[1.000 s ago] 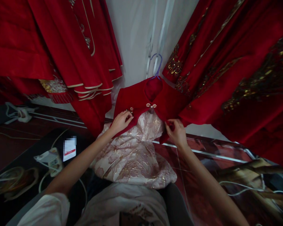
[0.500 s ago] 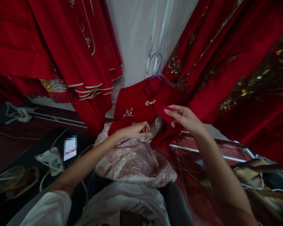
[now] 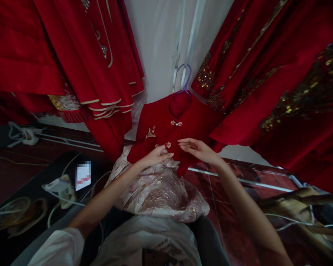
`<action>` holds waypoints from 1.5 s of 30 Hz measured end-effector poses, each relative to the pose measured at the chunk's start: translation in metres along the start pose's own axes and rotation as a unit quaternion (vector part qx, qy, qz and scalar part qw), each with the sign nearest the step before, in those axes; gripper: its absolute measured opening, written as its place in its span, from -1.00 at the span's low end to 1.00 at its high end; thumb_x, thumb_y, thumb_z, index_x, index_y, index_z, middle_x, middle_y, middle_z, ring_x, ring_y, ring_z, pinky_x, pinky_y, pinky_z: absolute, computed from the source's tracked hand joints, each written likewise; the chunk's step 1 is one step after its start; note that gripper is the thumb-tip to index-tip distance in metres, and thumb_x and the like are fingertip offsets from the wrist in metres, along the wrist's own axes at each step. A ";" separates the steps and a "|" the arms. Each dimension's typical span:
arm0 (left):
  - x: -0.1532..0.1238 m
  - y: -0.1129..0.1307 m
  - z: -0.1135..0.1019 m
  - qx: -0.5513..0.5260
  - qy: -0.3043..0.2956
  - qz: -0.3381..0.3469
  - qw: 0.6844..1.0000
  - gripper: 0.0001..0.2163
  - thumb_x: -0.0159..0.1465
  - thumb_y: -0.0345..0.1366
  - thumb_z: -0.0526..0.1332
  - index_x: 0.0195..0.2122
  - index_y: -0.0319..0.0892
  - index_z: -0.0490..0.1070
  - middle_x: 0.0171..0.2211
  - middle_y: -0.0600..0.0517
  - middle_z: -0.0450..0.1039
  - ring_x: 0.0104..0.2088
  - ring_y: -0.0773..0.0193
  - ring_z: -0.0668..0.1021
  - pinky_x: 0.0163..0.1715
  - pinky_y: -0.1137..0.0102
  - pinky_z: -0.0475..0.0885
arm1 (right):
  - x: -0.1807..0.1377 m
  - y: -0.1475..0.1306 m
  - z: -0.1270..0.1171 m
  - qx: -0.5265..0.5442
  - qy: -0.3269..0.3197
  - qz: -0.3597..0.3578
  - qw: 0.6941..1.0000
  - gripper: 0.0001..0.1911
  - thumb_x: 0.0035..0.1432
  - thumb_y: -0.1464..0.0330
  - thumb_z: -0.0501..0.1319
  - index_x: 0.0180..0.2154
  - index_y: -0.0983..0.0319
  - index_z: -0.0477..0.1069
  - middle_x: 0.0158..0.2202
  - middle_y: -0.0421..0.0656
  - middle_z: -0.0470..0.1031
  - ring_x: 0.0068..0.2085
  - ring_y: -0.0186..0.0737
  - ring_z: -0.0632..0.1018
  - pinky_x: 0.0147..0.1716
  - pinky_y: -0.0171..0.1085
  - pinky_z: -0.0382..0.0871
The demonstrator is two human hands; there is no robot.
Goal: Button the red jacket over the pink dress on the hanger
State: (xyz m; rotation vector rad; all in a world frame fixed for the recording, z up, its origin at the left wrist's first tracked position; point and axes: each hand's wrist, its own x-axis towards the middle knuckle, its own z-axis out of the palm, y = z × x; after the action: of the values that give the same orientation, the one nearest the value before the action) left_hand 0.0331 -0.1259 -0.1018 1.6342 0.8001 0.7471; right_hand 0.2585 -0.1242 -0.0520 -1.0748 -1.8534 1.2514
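A red jacket [image 3: 194,122] with beaded flower clasps hangs on a purple hanger [image 3: 188,77]. Its lower part lies over a pale pink brocade skirt [image 3: 161,195] spread across my lap. By the lower flower clasp [image 3: 168,145], my left hand [image 3: 154,157] rests at the jacket's front, its thumb stretched away from the fingers. My right hand [image 3: 198,150] is over the jacket's other front side, fingers extended and holding nothing. Whether its fingertips touch the cloth I cannot tell. A jewelled brooch-like ornament [image 3: 151,132] sits on the jacket's left side.
Red garments [image 3: 100,55] hang at the left, and gold-embroidered red ones [image 3: 283,99] at the right. On a dark surface at the left are a phone-like bright object [image 3: 83,175], a power strip [image 3: 63,192] and cables. A metal rail [image 3: 238,180] runs low behind my right arm.
My right hand has let go of the red front flap it was lifting and moved left and down. The flap now lies flat, with both clasp halves together. My left hand has uncurled.
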 end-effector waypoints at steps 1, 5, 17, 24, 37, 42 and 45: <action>0.001 0.001 0.000 0.032 0.015 0.004 0.999 -0.70 0.22 -0.06 0.19 -0.43 -0.22 0.26 -0.64 0.20 0.18 -0.63 0.49 0.25 -0.61 0.52 0.14 | 0.001 0.007 -0.001 -0.031 0.022 -0.003 0.999 -0.60 0.10 0.19 0.26 -0.04 0.21 0.43 -0.06 -0.05 0.52 -0.03 -0.16 0.55 0.10 -0.03 0.38; 0.012 0.021 0.001 0.088 0.061 0.063 0.992 -0.72 0.27 -0.12 0.13 -0.46 -0.21 0.21 -0.62 0.20 0.14 -0.62 0.50 0.20 -0.61 0.54 0.07 | -0.005 0.013 -0.001 -0.167 0.072 -0.011 0.983 -0.33 0.06 0.14 0.28 0.17 0.20 0.24 0.16 0.04 0.34 0.16 -0.04 0.40 0.19 0.03 0.25; 0.004 0.093 -0.008 -0.037 0.087 0.114 0.989 -0.83 0.30 -0.17 0.10 -0.30 -0.17 0.23 -0.73 0.26 0.20 -0.78 0.49 0.27 -0.75 0.58 0.06 | -0.039 0.014 -0.024 -0.353 0.136 0.055 0.924 0.13 -0.11 0.40 0.37 0.37 0.14 -0.24 0.39 0.09 -0.19 0.38 0.12 -0.12 0.28 0.24 -0.19; 0.015 0.032 -0.012 -0.047 0.138 0.013 0.989 -0.72 0.16 -0.15 0.28 -0.27 -0.19 0.24 -0.58 0.18 0.38 -0.67 0.47 0.41 -0.66 0.56 0.32 | -0.022 -0.024 0.018 -0.131 0.058 -0.076 0.987 -0.46 0.16 0.16 0.20 0.15 0.12 0.22 0.12 -0.02 0.33 0.02 -0.17 0.49 0.01 -0.10 0.42; -0.003 0.014 -0.048 0.123 -0.020 0.041 0.991 -0.68 0.33 -0.14 0.04 -0.20 -0.18 0.53 -0.21 -0.05 0.56 -0.29 0.32 0.53 -0.38 0.50 0.40 | 0.049 0.025 0.060 -0.104 0.208 -0.065 0.970 -0.62 -0.02 0.13 0.32 -0.22 0.22 0.39 -0.45 -0.22 0.41 -0.44 -0.33 0.46 -0.41 -0.33 0.38; 0.016 -0.002 -0.067 0.189 0.182 0.072 0.962 -0.74 0.29 -0.18 0.08 -0.34 -0.18 0.52 -0.34 -0.01 0.55 -0.36 0.30 0.53 -0.27 0.41 0.40 | 0.051 0.042 0.065 -0.122 0.199 -0.055 0.971 -0.63 -0.01 0.18 0.32 -0.17 0.22 0.40 -0.43 -0.23 0.42 -0.45 -0.35 0.44 -0.39 -0.34 0.37; 0.031 -0.017 -0.078 0.246 0.350 0.092 0.899 -0.84 0.19 -0.30 0.19 -0.22 -0.20 0.44 -0.24 -0.06 0.50 -0.30 0.28 0.51 -0.20 0.37 0.39 | 0.053 0.044 0.070 -0.184 0.238 -0.065 0.951 -0.65 0.04 0.16 0.28 -0.17 0.22 0.39 -0.46 -0.24 0.38 -0.46 -0.32 0.42 -0.38 -0.33 0.34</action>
State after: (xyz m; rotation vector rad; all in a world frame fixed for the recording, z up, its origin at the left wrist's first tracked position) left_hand -0.0143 -0.0546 -0.1024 1.9167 1.4479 1.3959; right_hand 0.1865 -0.0970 -0.1131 -1.2890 -1.7696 0.5117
